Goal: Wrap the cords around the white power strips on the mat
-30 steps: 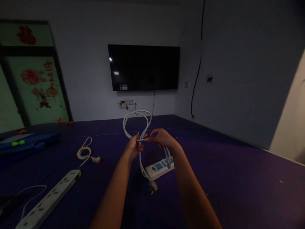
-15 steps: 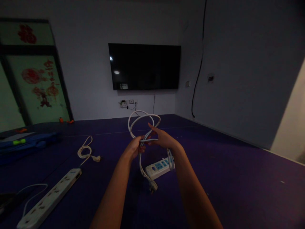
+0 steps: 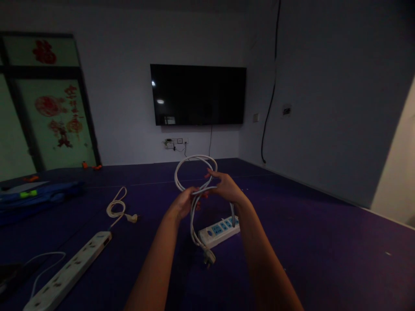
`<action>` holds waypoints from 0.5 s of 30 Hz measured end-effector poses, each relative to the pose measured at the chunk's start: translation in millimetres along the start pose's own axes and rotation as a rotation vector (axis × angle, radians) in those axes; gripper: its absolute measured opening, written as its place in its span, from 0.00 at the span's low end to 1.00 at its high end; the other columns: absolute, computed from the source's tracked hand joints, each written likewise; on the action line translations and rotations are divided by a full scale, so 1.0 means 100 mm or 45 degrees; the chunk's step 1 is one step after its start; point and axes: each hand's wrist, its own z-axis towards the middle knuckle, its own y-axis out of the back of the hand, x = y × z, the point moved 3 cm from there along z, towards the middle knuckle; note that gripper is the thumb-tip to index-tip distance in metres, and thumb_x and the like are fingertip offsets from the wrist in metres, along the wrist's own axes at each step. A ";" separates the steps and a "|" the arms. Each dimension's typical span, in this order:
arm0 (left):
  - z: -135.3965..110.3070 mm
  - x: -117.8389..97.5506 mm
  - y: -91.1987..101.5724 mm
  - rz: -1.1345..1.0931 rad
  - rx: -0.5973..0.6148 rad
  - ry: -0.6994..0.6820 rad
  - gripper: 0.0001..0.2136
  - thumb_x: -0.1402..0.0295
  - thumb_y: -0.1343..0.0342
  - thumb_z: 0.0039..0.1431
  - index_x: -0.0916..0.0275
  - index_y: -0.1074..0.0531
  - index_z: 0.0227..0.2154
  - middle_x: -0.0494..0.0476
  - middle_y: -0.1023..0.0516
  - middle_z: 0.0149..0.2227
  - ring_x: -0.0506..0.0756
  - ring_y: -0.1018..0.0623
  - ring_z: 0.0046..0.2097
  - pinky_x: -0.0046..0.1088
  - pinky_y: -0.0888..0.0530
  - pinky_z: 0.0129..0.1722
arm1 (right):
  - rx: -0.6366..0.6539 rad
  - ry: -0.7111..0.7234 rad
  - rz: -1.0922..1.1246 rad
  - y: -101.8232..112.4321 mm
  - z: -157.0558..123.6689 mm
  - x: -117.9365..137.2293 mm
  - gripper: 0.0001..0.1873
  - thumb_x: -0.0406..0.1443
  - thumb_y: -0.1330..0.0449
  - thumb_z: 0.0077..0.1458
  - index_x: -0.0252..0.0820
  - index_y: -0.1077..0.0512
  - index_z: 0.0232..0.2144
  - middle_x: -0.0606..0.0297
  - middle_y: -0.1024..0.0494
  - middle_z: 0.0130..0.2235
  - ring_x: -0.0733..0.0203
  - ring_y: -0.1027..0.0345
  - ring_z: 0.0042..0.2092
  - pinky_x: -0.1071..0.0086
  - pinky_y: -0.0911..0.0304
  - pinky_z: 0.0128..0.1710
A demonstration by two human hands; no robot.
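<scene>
A white power cord (image 3: 177, 174) is looped into a coil above the purple surface. My left hand (image 3: 184, 202) pinches the bundled strands at the coil's lower side. On the coil's right side, my right hand (image 3: 225, 186) is closed on the same cord. The cord's plug (image 3: 209, 258) hangs low at the end of the strands, beside a white power strip (image 3: 218, 232) with blue sockets. My right forearm hides the strip's right end. Part of the cord drops behind my right wrist toward the strip.
A longer white power strip (image 3: 73, 270) lies on the purple surface (image 3: 311, 242) at left, its cord (image 3: 116, 207) coiled beyond it. Blue fabric (image 3: 55, 193) lies farther left. A television (image 3: 199, 95) hangs on the far wall, and a black cable (image 3: 270, 108) dangles at right.
The coil's loops have drawn closer together and sit slightly lower. My right hand has shifted a little to the right, still gripping the cord. The view has tilted slightly upward.
</scene>
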 end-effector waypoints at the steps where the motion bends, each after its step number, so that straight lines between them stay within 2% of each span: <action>1: 0.00 -0.01 0.00 0.001 -0.004 -0.006 0.11 0.69 0.52 0.55 0.68 0.26 0.32 0.58 0.23 0.26 0.47 0.33 0.18 0.22 0.37 0.20 | 0.015 -0.025 0.061 0.00 0.00 -0.01 0.37 0.31 0.32 0.33 0.33 0.31 0.51 0.55 0.26 0.47 0.63 0.30 0.32 0.70 0.33 0.32; 3: -0.01 -0.03 0.00 -0.017 -0.027 -0.016 0.11 0.67 0.52 0.57 0.67 0.26 0.35 0.56 0.22 0.27 0.47 0.31 0.19 0.22 0.36 0.20 | 0.014 -0.049 0.158 0.01 0.01 -0.02 0.36 0.30 0.32 0.34 0.33 0.31 0.51 0.58 0.24 0.43 0.68 0.33 0.27 0.72 0.35 0.28; 5: -0.02 -0.06 -0.01 -0.068 -0.054 -0.030 0.15 0.61 0.53 0.59 0.67 0.26 0.37 0.57 0.22 0.27 0.48 0.31 0.19 0.22 0.37 0.18 | 0.001 -0.053 0.185 0.01 0.01 -0.04 0.36 0.31 0.32 0.33 0.32 0.30 0.50 0.59 0.24 0.40 0.68 0.33 0.27 0.72 0.35 0.29; 9: -0.04 -0.10 -0.02 -0.199 -0.081 -0.073 0.32 0.44 0.59 0.56 0.71 0.26 0.36 0.63 0.23 0.23 0.50 0.32 0.17 0.24 0.40 0.15 | -0.019 -0.011 0.125 0.03 0.03 -0.08 0.34 0.34 0.30 0.33 0.34 0.27 0.47 0.59 0.23 0.40 0.62 0.30 0.34 0.70 0.35 0.36; 11: -0.04 -0.10 -0.02 -0.241 -0.101 -0.088 0.34 0.40 0.58 0.52 0.72 0.27 0.36 0.63 0.24 0.22 0.50 0.32 0.16 0.24 0.40 0.14 | -0.040 0.041 0.111 0.05 0.03 -0.10 0.25 0.39 0.32 0.39 0.37 0.24 0.43 0.59 0.22 0.40 0.60 0.30 0.39 0.69 0.36 0.38; 13: -0.01 -0.08 -0.01 -0.270 -0.146 -0.132 0.32 0.41 0.54 0.50 0.71 0.28 0.36 0.59 0.26 0.19 0.51 0.32 0.16 0.23 0.40 0.14 | -0.029 0.019 0.124 0.07 0.04 -0.13 0.18 0.45 0.38 0.48 0.38 0.22 0.37 0.58 0.22 0.39 0.62 0.31 0.35 0.72 0.37 0.33; 15: 0.02 -0.07 0.01 -0.290 -0.215 -0.213 0.28 0.43 0.50 0.50 0.67 0.29 0.36 0.53 0.29 0.17 0.50 0.32 0.15 0.22 0.41 0.14 | 0.031 -0.094 0.160 0.07 0.03 -0.18 0.20 0.47 0.44 0.53 0.37 0.22 0.37 0.59 0.22 0.37 0.69 0.38 0.23 0.74 0.43 0.21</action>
